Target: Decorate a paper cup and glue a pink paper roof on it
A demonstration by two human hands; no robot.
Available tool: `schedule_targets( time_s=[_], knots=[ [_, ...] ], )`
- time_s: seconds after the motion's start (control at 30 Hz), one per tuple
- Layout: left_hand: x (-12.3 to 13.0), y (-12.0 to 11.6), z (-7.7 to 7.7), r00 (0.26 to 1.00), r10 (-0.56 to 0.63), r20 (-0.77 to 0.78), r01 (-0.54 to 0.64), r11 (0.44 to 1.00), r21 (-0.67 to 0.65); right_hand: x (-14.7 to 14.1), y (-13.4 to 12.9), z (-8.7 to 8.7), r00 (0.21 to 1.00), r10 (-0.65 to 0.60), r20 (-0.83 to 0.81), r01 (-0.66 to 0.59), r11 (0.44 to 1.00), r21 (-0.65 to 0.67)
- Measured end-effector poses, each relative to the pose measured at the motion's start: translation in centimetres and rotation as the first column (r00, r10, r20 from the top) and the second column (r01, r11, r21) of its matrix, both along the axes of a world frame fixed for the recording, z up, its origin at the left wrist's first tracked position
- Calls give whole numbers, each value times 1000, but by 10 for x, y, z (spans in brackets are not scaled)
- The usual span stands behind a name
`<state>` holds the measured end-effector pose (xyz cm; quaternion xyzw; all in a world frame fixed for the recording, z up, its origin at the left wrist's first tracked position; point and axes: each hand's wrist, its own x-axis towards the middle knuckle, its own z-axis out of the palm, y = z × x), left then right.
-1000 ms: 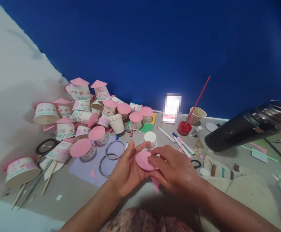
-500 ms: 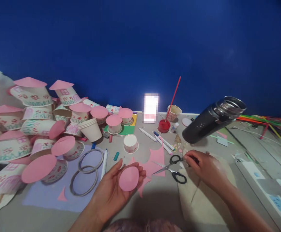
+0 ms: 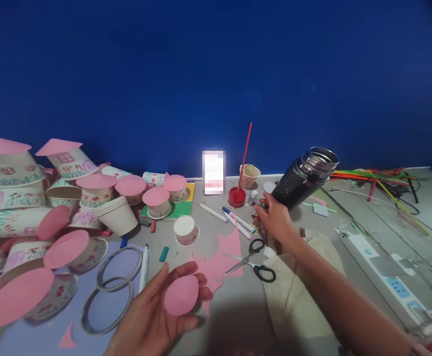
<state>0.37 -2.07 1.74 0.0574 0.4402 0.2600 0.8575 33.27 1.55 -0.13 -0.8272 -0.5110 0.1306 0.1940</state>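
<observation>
A pink paper disc (image 3: 181, 295) rests in my left hand (image 3: 160, 309), palm up, its fingers loosely curled around the disc's edges. My right hand (image 3: 275, 217) reaches out beside the lower end of a dark open flask (image 3: 299, 180); its fingers are partly hidden, and what they hold, if anything, I cannot make out. Between the hands, opened scissors (image 3: 247, 259) with black handles lie over a pink paper offcut (image 3: 216, 267). Behind my left hand stands a small white paper cup (image 3: 186, 231).
Decorated cups with pink paper roofs (image 3: 13, 220) pile up at the left. Grey rings (image 3: 106, 306) lie on a purple sheet (image 3: 48, 329). A red pot (image 3: 237, 197) holds a tall red stick. Pens (image 3: 214, 212), a beige cloth (image 3: 301, 296) and a power strip (image 3: 384, 277) lie around.
My right hand has moved from beside the scissors' handles forward to the flask's base. My left hand still has the pink disc, now tilted a little. The view has shifted to the right.
</observation>
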Motion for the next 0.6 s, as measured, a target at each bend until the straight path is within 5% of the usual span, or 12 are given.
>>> schedule_targets(
  time_s=[0.27, 0.47, 0.6],
  knots=[
    [-1, -2, 8, 997, -73, 5, 72, 992, 101, -11, 34, -4, 999, -39, -22, 40, 998, 56],
    [4, 5, 8, 999, 18, 40, -21, 996, 88, -30, -15, 26, 989, 145, -24, -142, 985, 95],
    [12, 6, 2, 996, 63, 57, -68, 993, 91, -40, -54, 27, 953, 289, -93, -277, 952, 129]
  ],
)
